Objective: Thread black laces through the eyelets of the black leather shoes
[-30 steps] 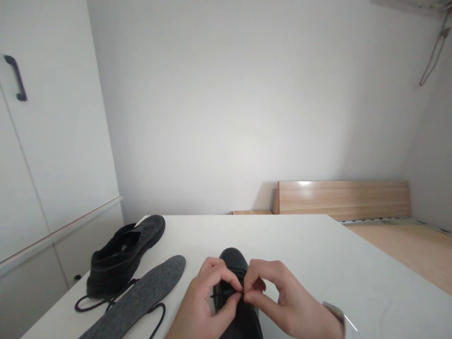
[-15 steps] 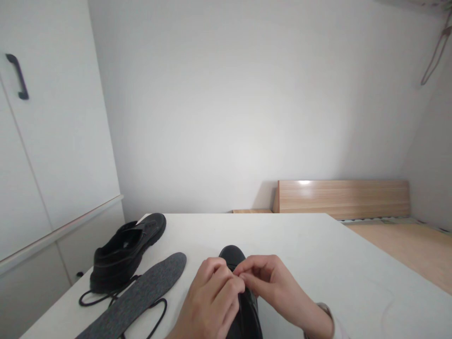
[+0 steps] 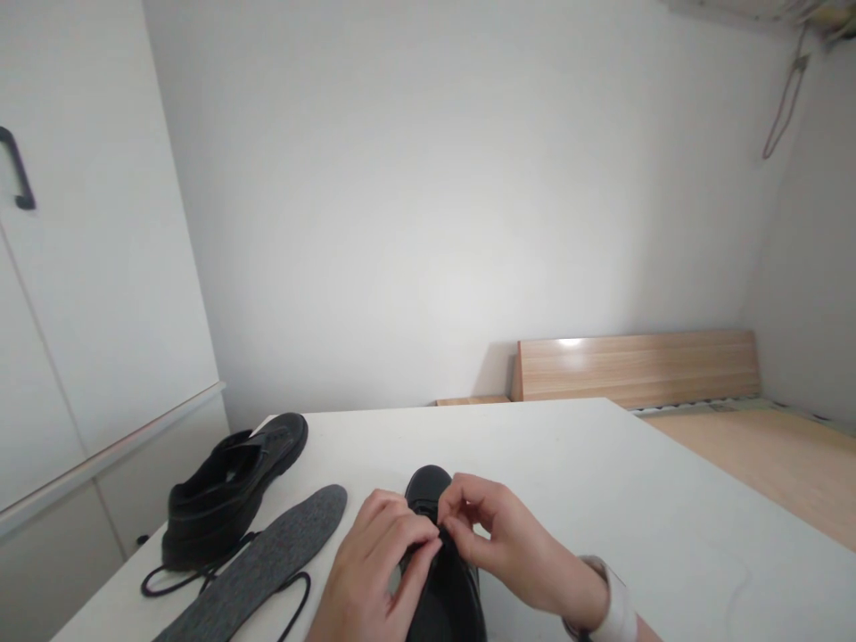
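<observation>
A black shoe (image 3: 428, 484) lies in front of me, toe pointing away, its opening towards me. Over its lacing area my left hand (image 3: 374, 566) is closed in a pinch, thumb against fingertips. My right hand (image 3: 501, 530) pinches close beside it, just behind the toe cap, with fingertips almost meeting the left ones. What the fingertips hold is too small and dark to make out. Left of the hands lies a grey speckled insole (image 3: 267, 557). Beyond it stands a second black shoe (image 3: 210, 513), and a black shoelace (image 3: 298, 602) runs out from under the insole.
The white table (image 3: 568, 464) carries all these things. A white cabinet (image 3: 100, 267) stands at the left, against a pale wall (image 3: 401, 196). At the back right is a wooden headboard (image 3: 635, 366) with a bed base (image 3: 755, 446). A pale band (image 3: 619, 606) circles my right wrist.
My left hand's thumb has come into view and its fingers have drawn slightly left, showing more of the shoe's opening. The right hand stays pinched at the lacing. The whole view has shifted a little.
</observation>
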Demonstrator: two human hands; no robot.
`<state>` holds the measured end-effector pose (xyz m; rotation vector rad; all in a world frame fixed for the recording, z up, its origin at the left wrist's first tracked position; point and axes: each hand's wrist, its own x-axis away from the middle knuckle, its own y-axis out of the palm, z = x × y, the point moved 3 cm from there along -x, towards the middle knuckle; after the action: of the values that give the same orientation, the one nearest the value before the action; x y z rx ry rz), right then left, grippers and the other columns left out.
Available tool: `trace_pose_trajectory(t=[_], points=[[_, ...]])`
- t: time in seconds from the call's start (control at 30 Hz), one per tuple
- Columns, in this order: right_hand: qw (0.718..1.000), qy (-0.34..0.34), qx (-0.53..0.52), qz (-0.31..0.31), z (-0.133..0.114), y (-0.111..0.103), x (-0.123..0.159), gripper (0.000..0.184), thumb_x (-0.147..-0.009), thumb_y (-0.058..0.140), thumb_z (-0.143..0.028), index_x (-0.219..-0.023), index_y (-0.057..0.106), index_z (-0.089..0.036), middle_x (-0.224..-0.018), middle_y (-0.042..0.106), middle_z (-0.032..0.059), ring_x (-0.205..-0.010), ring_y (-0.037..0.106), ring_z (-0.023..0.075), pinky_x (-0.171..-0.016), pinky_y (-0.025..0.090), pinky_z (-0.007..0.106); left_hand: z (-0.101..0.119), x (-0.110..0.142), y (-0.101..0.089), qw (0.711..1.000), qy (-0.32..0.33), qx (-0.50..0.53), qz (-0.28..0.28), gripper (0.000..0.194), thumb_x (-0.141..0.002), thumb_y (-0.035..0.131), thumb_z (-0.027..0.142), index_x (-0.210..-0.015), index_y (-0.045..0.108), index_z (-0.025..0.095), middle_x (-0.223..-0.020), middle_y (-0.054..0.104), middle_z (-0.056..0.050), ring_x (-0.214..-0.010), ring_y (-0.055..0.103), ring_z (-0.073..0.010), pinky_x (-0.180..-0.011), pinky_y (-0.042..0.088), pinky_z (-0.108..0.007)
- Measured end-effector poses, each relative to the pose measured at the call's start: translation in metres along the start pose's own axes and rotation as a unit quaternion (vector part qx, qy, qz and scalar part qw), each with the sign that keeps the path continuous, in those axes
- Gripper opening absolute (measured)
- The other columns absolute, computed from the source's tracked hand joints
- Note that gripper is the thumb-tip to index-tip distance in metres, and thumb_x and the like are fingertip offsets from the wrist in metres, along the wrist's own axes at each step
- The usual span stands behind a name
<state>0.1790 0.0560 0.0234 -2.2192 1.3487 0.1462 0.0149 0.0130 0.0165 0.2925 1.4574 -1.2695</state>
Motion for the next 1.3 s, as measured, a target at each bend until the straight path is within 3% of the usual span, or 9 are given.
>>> trace_pose_trajectory(t=[0.1,0.23,0.43,0.53,0.63,0.83,1.03,1.2,1.3], points=[[0.989,-0.047,0.133,0.034,-0.006,-0.005,0.0,0.02,-0.072,0.051,0.001,-0.074,0.053,-0.019,-0.072,0.047,-0.0033,-0.067,0.046,0.0127,-0.062,0.036,0.025,-0.001,0.002,-0.004,0.998,-0.045,0.026,-0.023,0.014,-0.092,0.055,0.008,-0.089,0.056,0.022,-0.076,0.058,0.0,-0.074,0.058,-0.0156,-0.069,0.049,-0.025],[0.984,-0.05,0.169,0.018,-0.004,-0.008,-0.001,0.023,-0.069,0.051,0.002,-0.074,0.051,-0.02,-0.071,0.044,-0.0049,-0.065,0.044,0.0117,-0.059,0.034,0.024,-0.007,0.006,-0.006,0.994,-0.088,0.057,-0.042,0.013,-0.092,0.054,0.012,-0.085,0.057,0.023,-0.075,0.058,0.001,-0.072,0.06,-0.0144,-0.067,0.049,-0.023],[0.989,-0.002,0.147,0.008,-0.001,-0.015,0.005,0.003,-0.086,0.061,-0.019,-0.086,0.058,-0.019,-0.076,0.053,-0.0022,-0.068,0.048,0.013,-0.061,0.039,0.025,-0.021,0.008,-0.009,0.978,-0.17,0.113,-0.05,0.012,-0.096,0.05,0.026,-0.098,0.061,0.023,-0.082,0.064,-0.002,-0.078,0.064,-0.0173,-0.072,0.052,-0.025],[0.99,0.032,0.139,-0.011,-0.004,-0.011,0.014,0.037,-0.08,0.075,-0.035,-0.108,0.056,-0.02,-0.09,0.059,0.0007,-0.075,0.052,0.0156,-0.066,0.043,0.027,-0.027,0.008,-0.013,0.978,-0.191,0.084,-0.008,0.015,-0.098,0.048,0.029,-0.097,0.061,0.022,-0.086,0.064,-0.003,-0.084,0.063,-0.0191,-0.076,0.051,-0.028],[0.982,0.087,0.166,-0.02,-0.006,-0.001,0.023,0.054,-0.071,0.077,-0.02,-0.118,0.051,-0.021,-0.091,0.062,0.0011,-0.076,0.056,0.0174,-0.067,0.044,0.029,-0.03,0.006,-0.015,0.98,-0.194,0.052,0.007,0.018,-0.099,0.047,0.028,-0.09,0.061,0.022,-0.083,0.063,-0.003,-0.082,0.062,-0.0193,-0.078,0.05,-0.031],[0.948,0.114,0.298,0.013,-0.003,-0.005,0.028,0.04,-0.067,0.054,-0.002,-0.104,0.058,-0.019,-0.083,0.066,0.0048,-0.077,0.064,0.0226,-0.07,0.049,0.034,-0.034,0.001,-0.02,0.989,-0.151,0.005,0.001,0.02,-0.099,0.045,0.022,-0.088,0.061,0.02,-0.084,0.065,-0.004,-0.084,0.061,-0.0203,-0.079,0.051,-0.034],[0.913,0.127,0.385,0.052,0.009,-0.085,0.049,0.023,-0.07,0.05,-0.016,-0.079,0.071,-0.021,-0.081,0.074,0.0096,-0.073,0.068,0.0262,-0.072,0.053,0.039,-0.079,0.017,-0.08,0.961,-0.13,-0.241,-0.028,0.026,-0.091,0.055,0.026,-0.116,0.061,0.021,-0.115,0.066,-0.012,-0.109,0.059,-0.0313,-0.092,0.048,-0.048],[0.885,0.191,0.397,0.152,0.052,-0.187,0.087,0.024,-0.067,0.054,-0.035,-0.073,0.075,-0.028,-0.085,0.079,0.0091,-0.076,0.073,0.0337,-0.077,0.055,0.044,-0.132,0.058,-0.147,0.848,-0.288,-0.413,-0.167,0.048,-0.083,0.059,0.026,-0.126,0.06,0.006,-0.126,0.062,-0.023,-0.115,0.056,-0.0418,-0.096,0.042,-0.056],[0.861,0.206,0.415,0.211,0.079,-0.237,0.103,0.024,-0.064,0.055,-0.04,-0.067,0.076,-0.029,-0.081,0.079,0.0157,-0.082,0.073,0.0431,-0.078,0.053,0.053,-0.148,0.073,-0.16,0.829,-0.327,-0.384,-0.239,0.046,-0.082,0.059,0.024,-0.126,0.061,0.011,-0.128,0.063,-0.018,-0.108,0.06,-0.0383,-0.087,0.048,-0.051]])
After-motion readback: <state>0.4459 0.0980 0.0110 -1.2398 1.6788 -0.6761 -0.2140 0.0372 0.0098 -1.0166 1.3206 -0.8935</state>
